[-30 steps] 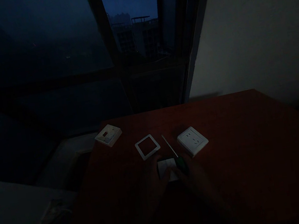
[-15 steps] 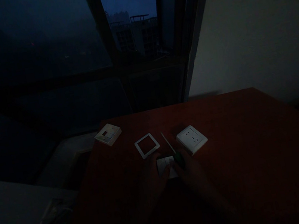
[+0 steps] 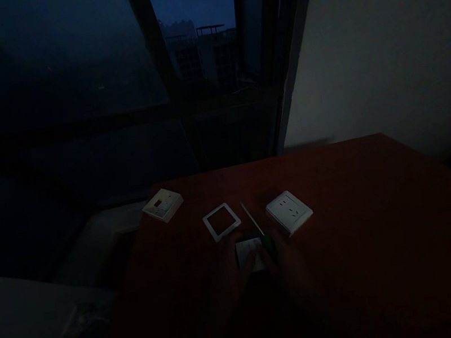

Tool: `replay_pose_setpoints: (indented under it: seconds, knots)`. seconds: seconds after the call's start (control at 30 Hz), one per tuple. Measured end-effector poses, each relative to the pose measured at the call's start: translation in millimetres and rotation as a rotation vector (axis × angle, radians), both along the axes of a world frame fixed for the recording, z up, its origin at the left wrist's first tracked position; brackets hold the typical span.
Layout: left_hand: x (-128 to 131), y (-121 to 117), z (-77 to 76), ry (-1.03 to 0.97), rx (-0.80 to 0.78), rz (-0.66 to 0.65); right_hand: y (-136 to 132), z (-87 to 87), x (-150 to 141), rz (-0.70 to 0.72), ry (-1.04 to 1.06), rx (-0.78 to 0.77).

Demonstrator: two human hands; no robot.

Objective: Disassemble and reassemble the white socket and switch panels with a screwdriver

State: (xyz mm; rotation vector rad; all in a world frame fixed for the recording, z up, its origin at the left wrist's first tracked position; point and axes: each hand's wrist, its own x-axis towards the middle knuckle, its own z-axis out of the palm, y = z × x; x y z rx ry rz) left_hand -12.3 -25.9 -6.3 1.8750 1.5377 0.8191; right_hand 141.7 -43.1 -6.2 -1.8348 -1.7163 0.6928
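Observation:
In dim light both hands meet over the near middle of the red-brown table (image 3: 362, 198). A white light switch (image 3: 244, 250), split down its face, is gripped between them. My left hand (image 3: 231, 268) closes on its left side, with the thumb on the face. From the right, my right hand (image 3: 287, 265) presses a thumb on it too. Tucked in that same hand is a screwdriver (image 3: 253, 219) with a green handle, its shaft pointing away. Just beyond lies a white square cover frame (image 3: 222, 221). The undersides of both hands are lost in shadow.
A white wall socket (image 3: 289, 212) lies to the right of the screwdriver. Near the table's far left corner rests a white box with a rectangular opening (image 3: 163, 204). Dark windows (image 3: 111, 153) stand behind the table, and a pale wall (image 3: 381, 47) is on the right.
Both hands keep their hold on the switch. The screwdriver has shifted slightly in the right hand, its tip a little further left. The picture is a bit darker.

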Motion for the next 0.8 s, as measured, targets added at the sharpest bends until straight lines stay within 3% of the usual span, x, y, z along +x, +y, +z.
replay_pose_setpoints:
  seconds: [0.27,0.57,0.8]
  knots:
    - [-23.1,0.4,10.4,-0.017,-0.128,-0.135,0.6,-1.1,15.1,0.081,0.244,-0.005]
    - [-24.2,-1.5,14.5,0.085,-0.118,-0.183,-1.0,2.1,15.0,0.117,0.265,0.03]
    - [-41.7,24.1,30.9,0.352,0.071,0.017,-18.1,9.0,25.3,-0.039,0.238,0.133]
